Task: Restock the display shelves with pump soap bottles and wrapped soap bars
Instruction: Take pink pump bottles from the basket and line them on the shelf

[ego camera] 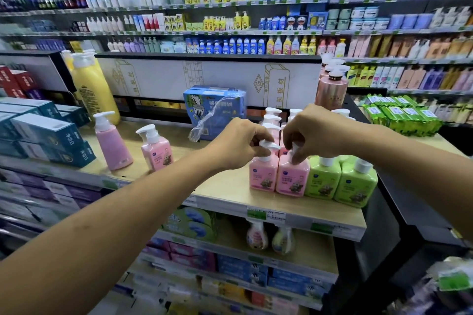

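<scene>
On the wooden top shelf (pixel 225 194), two pink pump soap bottles stand side by side at the front edge. My left hand (pixel 240 140) grips the white pump head of the left pink bottle (pixel 263 174). My right hand (pixel 314 130) pinches the pump of the right pink bottle (pixel 291 179). More pink bottles stand in a row behind them, mostly hidden by my hands. Two green pump bottles (pixel 340 181) stand just to the right. Another small pink pump bottle (pixel 156 151) and a taller pink one (pixel 112 143) stand apart on the shelf's left.
A blue wrapped soap pack (pixel 215 107) with loose plastic stands at the shelf's back. Teal boxes (pixel 51 135) sit at left, a big yellow bottle (pixel 92 89) behind them, a rose-gold bottle (pixel 331 92) at back right, and green packets (pixel 401 115) further right. Lower shelves hold boxes.
</scene>
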{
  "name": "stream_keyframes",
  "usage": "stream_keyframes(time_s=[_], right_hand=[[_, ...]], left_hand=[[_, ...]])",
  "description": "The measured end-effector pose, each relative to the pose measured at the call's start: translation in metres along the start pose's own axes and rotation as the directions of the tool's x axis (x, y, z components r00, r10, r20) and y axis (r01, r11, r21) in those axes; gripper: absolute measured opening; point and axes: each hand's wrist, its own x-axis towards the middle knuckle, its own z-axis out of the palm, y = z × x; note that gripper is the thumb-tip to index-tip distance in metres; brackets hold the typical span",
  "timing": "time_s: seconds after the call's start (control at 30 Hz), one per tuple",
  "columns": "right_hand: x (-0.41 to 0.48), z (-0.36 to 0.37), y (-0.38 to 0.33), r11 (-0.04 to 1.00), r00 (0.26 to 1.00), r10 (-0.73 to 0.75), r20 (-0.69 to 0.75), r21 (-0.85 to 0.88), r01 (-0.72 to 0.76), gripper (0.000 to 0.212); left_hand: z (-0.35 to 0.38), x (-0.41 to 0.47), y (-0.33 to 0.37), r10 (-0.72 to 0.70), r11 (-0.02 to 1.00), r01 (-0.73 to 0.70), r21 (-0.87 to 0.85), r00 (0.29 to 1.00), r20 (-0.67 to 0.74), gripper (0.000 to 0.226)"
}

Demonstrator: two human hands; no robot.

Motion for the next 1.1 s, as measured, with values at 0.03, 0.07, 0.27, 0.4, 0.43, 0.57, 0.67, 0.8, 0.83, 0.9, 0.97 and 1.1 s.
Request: stream_keyframes(time_s=[0.03,0.07,0.27,0.4,0.43,0.57,0.67,0.8,0.83,0.9,0.97,1.1], right_hand=[[0.001,0.001,0.001,1.0,1.0,0.004,0.002,0.002,-0.004,0.029],[0.002,0.002,0.001,1.0,1.0,0.005,0.003,0.005,-0.005,0.03],[0.006,0.006,0.006,0.997,0.999,0.036,0.018,0.069,-0.037,0.035],[0.008,0.004,0.007,0.994,0.999,0.042,0.028,0.096,-0.044,0.04],[0.009,0.004,0.006,0.995,0.999,0.04,0.03,0.088,-0.042,0.041],[0.01,0.006,0.004,0.997,0.998,0.031,0.047,0.07,-0.034,0.046],[0.007,0.003,0.005,0.997,0.996,0.023,0.084,0.068,-0.029,0.05],[0.0,-0.018,0.014,0.979,0.999,0.046,0.011,0.2,-0.047,0.049],[-0.001,-0.021,0.018,0.973,0.996,0.06,-0.059,0.225,-0.045,0.045],[0.005,-0.021,0.027,0.975,0.975,0.119,-0.185,0.207,-0.08,0.034],[0.014,-0.015,0.033,0.983,0.972,0.155,-0.174,0.123,-0.135,0.023],[0.031,0.003,0.036,0.99,0.989,0.142,-0.027,-0.003,-0.142,0.027]], left_hand=[[0.001,0.002,0.001,0.003,1.0,-0.003,0.004,1.0,0.004,0.035],[0.002,0.004,0.002,0.003,1.0,-0.003,0.01,1.0,0.009,0.035],[0.003,0.006,-0.005,-0.014,0.999,0.013,-0.041,1.0,-0.015,0.033],[0.003,0.007,-0.004,-0.018,0.999,0.017,-0.047,1.0,-0.016,0.035],[0.004,0.007,-0.003,-0.019,0.999,0.019,-0.047,1.0,-0.009,0.035],[0.002,0.009,-0.006,-0.058,0.997,0.059,-0.059,0.998,0.024,0.034],[0.0,0.009,-0.01,-0.087,0.992,0.091,-0.092,0.995,0.053,0.036],[-0.005,0.012,-0.013,-0.083,0.989,0.092,-0.117,0.994,0.076,0.034],[-0.006,0.015,-0.013,-0.083,0.986,0.089,-0.141,0.995,0.048,0.028],[-0.008,0.026,-0.016,-0.118,0.976,0.108,-0.188,0.992,-0.043,0.022],[-0.007,0.037,-0.018,-0.141,0.984,0.13,-0.126,0.986,-0.088,0.019],[0.003,0.06,-0.02,-0.163,0.986,0.162,0.035,0.986,0.025,0.022]])
